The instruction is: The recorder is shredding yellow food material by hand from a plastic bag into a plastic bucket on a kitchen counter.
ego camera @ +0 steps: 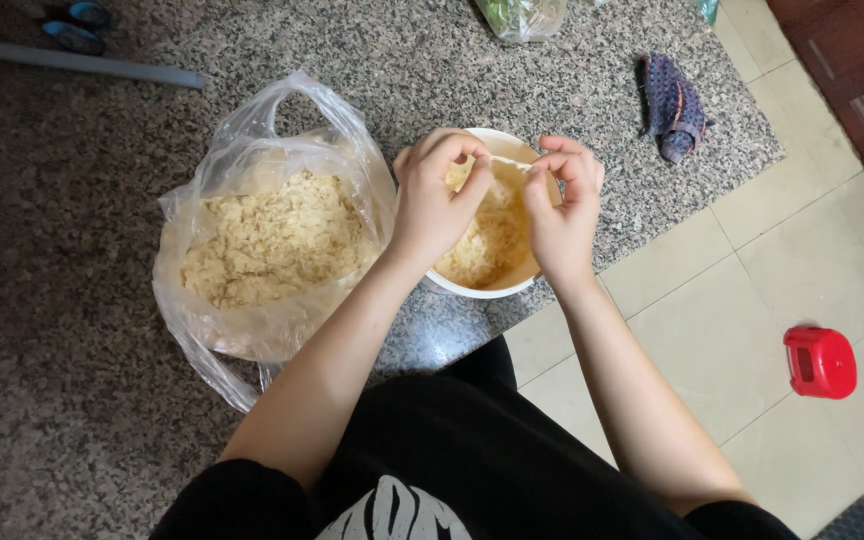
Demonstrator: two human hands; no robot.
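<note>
A speckled granite tabletop [102, 250] fills the left and upper view; its edge runs diagonally, with pale floor tiles [752, 290] beyond to the right. A clear plastic bag [262, 230] of pale yellow crumbs lies open near that edge. Just beside it a white bowl [477, 288] of the same crumbs sits at the edge. Above the bowl, the left hand [434, 205] and right hand [562, 215] pinch a thin pale strip [510, 162] between narrow fingers. A red container [820, 362] stands on the floor, well apart.
</note>
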